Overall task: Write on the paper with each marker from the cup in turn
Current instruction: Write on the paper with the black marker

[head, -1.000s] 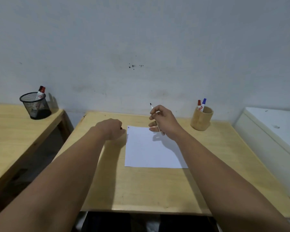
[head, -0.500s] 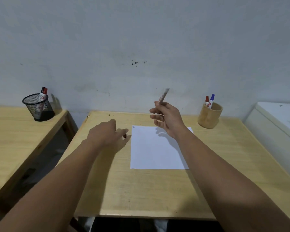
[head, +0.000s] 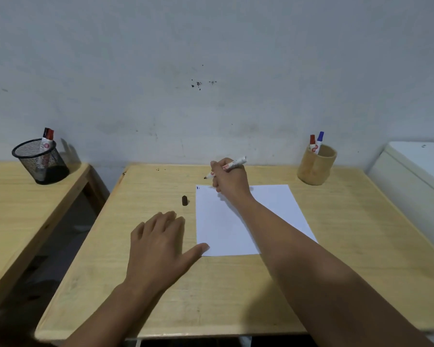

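A white sheet of paper (head: pixel 238 221) lies on the wooden table (head: pixel 336 246), with a small blue mark at its top left corner. My right hand (head: pixel 229 180) grips a white marker (head: pixel 232 165) above the paper's far edge, dark tip pointing left and down. The marker's dark cap (head: pixel 184 200) lies on the table left of the paper. My left hand (head: pixel 158 246) rests flat, fingers spread, thumb touching the paper's near left corner. A wooden cup (head: pixel 316 165) at the back right holds a red marker (head: pixel 312 142) and a blue marker (head: pixel 320 139).
A black mesh cup (head: pixel 42 162) with a red-capped marker stands on a second wooden table (head: pixel 15 209) to the left, across a gap. A white box-like object (head: pixel 416 181) sits at the right. A grey wall runs behind both tables.
My left hand let go of the cap, which now lies on the table, and drew back to the paper's near corner. My right hand turned the marker tip-down toward the paper.
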Available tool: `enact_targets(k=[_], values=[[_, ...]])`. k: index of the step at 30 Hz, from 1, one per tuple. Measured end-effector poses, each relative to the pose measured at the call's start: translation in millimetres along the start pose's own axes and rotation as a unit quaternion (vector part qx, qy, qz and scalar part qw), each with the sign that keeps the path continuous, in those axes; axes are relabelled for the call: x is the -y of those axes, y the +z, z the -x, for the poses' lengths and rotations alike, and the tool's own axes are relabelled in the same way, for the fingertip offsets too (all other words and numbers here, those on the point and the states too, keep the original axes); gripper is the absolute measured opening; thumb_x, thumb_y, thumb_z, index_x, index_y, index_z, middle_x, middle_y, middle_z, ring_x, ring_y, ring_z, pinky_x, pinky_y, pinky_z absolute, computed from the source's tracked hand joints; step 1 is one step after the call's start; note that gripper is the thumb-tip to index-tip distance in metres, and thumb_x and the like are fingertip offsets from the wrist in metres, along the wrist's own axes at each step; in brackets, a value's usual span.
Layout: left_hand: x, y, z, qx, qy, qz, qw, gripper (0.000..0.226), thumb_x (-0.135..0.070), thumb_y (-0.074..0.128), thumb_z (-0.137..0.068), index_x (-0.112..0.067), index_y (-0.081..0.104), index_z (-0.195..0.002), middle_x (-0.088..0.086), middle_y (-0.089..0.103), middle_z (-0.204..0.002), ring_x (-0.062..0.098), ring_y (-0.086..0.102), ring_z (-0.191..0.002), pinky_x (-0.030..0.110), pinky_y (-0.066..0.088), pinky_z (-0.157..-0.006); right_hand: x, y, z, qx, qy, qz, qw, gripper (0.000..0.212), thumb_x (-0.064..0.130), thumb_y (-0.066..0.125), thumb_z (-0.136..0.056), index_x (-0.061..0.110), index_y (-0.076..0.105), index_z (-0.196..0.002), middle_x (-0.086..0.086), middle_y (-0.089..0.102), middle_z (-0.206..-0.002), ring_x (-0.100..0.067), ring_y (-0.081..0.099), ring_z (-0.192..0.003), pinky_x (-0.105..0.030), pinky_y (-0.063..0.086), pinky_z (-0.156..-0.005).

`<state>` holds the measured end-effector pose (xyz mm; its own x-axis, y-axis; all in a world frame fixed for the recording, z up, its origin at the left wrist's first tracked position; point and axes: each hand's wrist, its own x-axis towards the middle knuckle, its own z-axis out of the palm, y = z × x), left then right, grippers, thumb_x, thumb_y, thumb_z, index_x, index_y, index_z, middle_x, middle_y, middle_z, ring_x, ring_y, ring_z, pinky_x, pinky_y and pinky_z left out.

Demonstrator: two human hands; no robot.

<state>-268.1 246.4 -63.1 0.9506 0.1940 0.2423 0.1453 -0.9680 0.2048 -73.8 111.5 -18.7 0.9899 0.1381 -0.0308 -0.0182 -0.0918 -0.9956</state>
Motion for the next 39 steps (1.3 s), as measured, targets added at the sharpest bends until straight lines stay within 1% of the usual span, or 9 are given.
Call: enact_targets(k=[4,9,12,16,19,21,24,31,39], values=[[3,3,-2,0.024,-0.01,0.006,1.0,0.093,-0.094,0.034,-0.08,-0.031,0.058,-0.143,-0.003,0.046,-0.161,0.024,0.034,-0.154,0.054,0.025,-0.121,-7,10,1,0.023,0.026,0.006,0.999,0.014,0.027,0.071,-0.089,0.014,0.073,-0.082,0.001,0.074,-0.07,-0.015,0.062,-0.055,-0.026,0.044,-0.053],[3,5,-2,0.026,-0.014,0.001,1.0,0.091,-0.094,0.037,-0.078,-0.032,0.06,-0.14,-0.004,0.05,-0.158,0.024,0.039,-0.15,0.054,0.027,-0.119,-22,18,-5,0.002,-0.001,0.033,0.999,0.047,0.045,0.077,-0.091,0.005,0.062,-0.072,-0.015,0.07,-0.067,-0.019,0.062,-0.058,-0.032,0.05,-0.059],[7,3,-6,0.028,0.005,-0.013,1.0,0.09,-0.096,0.04,-0.076,-0.032,0.063,-0.136,-0.004,0.055,-0.152,0.024,0.046,-0.142,0.052,0.035,-0.111,-32,16,-7,-0.012,0.017,0.047,0.999,0.031,0.036,0.074,-0.087,0.021,0.061,-0.064,-0.015,0.079,-0.077,-0.017,0.07,-0.06,-0.033,0.054,-0.059],[17,-2,-9,0.038,0.033,-0.017,0.999,0.099,-0.101,0.033,-0.075,-0.032,0.058,-0.141,-0.004,0.052,-0.154,0.025,0.044,-0.142,0.05,0.034,-0.111,-36,17,-9,-0.02,0.013,0.067,0.997,0.026,0.034,0.073,-0.084,0.02,0.061,-0.064,-0.01,0.081,-0.076,-0.018,0.069,-0.054,-0.036,0.056,-0.059],[16,-3,-7,0.077,0.007,-0.012,0.997,0.117,-0.106,0.023,-0.07,-0.031,0.036,-0.159,0.0,0.022,-0.173,0.027,0.011,-0.161,0.055,0.011,-0.126,-37,17,-10,-0.024,0.001,0.073,0.997,0.031,0.034,0.075,-0.084,0.023,0.061,-0.059,-0.008,0.08,-0.073,-0.019,0.07,-0.053,-0.037,0.058,-0.06],[14,-4,-7,0.105,-0.008,-0.015,0.994,0.127,-0.108,0.016,-0.066,-0.029,0.021,-0.165,-0.002,0.002,-0.177,0.024,-0.009,-0.162,0.058,-0.002,-0.128,-40,17,-11,-0.025,-0.002,0.077,0.997,0.032,0.033,0.073,-0.084,0.02,0.059,-0.058,-0.009,0.079,-0.074,-0.019,0.07,-0.053,-0.037,0.059,-0.06],[15,-6,-9,0.125,-0.01,-0.03,0.992,0.131,-0.109,0.01,-0.064,-0.027,0.016,-0.167,-0.003,0.0,-0.177,0.022,-0.01,-0.162,0.06,-0.002,-0.127,-40,17,-11,-0.023,-0.004,0.076,0.997,0.03,0.031,0.071,-0.083,0.014,0.057,-0.063,-0.011,0.079,-0.073,-0.019,0.07,-0.054,-0.038,0.057,-0.061],[14,-4,-9,0.124,-0.007,-0.033,0.992,0.131,-0.109,0.009,-0.064,-0.027,0.016,-0.167,-0.004,-0.001,-0.176,0.021,-0.01,-0.162,0.059,-0.003,-0.128,-41,18,-12,-0.02,-0.007,0.085,0.996,0.029,0.032,0.072,-0.082,0.025,0.06,-0.057,-0.01,0.079,-0.074,-0.017,0.07,-0.052,-0.037,0.057,-0.062],[14,-5,-8,0.122,-0.007,-0.036,0.992,0.131,-0.108,0.009,-0.064,-0.027,0.016,-0.167,-0.003,0.0,-0.176,0.022,-0.01,-0.162,0.059,-0.003,-0.128,-41,20,-11,-0.017,-0.013,0.099,0.995,0.024,0.034,0.072,-0.079,0.023,0.061,-0.06,-0.013,0.077,-0.077,-0.016,0.07,-0.053,-0.037,0.056,-0.061]])
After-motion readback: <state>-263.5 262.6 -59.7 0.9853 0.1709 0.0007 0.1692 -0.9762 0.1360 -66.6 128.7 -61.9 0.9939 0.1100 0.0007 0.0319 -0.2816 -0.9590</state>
